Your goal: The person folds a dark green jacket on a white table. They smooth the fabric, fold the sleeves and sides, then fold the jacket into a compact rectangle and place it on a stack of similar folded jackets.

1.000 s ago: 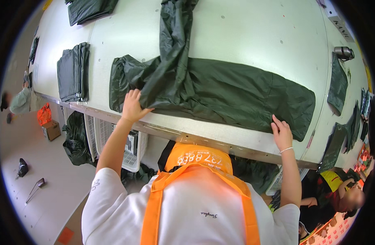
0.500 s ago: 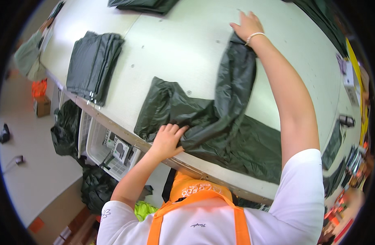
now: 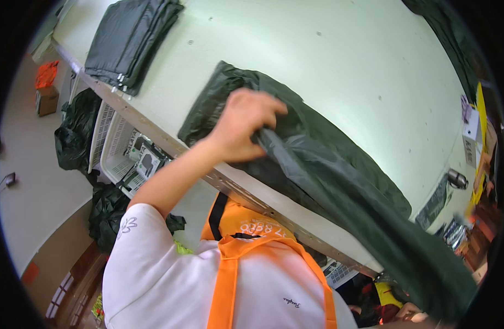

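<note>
A long dark green garment [image 3: 340, 137] of thin, shiny fabric lies folded along the near edge of the pale table. My left hand [image 3: 246, 123], slightly blurred, is over its left end with the fingers curled on a gathered part of the fabric. From there a loose length of the garment stretches down to the right, past the table's edge, to the lower right of the view. My right hand does not show. To the far left lies a stack of folded dark green garments [image 3: 132, 41].
Below the table's metal-trimmed edge stands a white plastic basket [image 3: 116, 143] holding packages, with black plastic bags [image 3: 79, 131] beside it. More dark fabric [image 3: 446, 38] lies at the far right. A small dark cylinder [image 3: 456, 179] and a white box [image 3: 471, 140] sit at the right end.
My right hand has left the far part of the table and gone out of view. A length of the garment now trails to the lower right. My left hand has moved up and right.
</note>
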The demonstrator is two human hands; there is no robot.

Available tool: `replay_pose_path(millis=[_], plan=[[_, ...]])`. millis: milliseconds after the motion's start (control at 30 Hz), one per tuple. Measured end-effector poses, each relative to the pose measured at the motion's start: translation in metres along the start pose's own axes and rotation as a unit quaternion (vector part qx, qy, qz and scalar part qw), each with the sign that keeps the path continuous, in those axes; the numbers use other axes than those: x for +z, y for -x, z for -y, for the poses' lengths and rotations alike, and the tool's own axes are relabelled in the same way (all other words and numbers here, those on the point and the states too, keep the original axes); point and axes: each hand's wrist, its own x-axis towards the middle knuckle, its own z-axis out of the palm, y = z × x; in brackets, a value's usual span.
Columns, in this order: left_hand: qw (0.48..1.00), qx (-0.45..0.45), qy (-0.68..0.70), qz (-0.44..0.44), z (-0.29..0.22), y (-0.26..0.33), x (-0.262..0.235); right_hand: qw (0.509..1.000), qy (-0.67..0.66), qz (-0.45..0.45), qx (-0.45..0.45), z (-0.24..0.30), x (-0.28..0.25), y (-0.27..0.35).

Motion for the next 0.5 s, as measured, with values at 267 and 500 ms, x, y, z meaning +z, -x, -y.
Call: replay_pose_path(millis=[267,500], plan=[[0.983,-0.130,-0.092,0.087,0.138,0.006,0.028,0.935,-0.066,-0.115,0.328,-0.177,-0.108,0.328],[0.968,-0.044,-0.036,0.245,0.046,-0.035,0.001,0.939,-0.184,-0.197,0.216,-0.138,-0.201,0.251]])
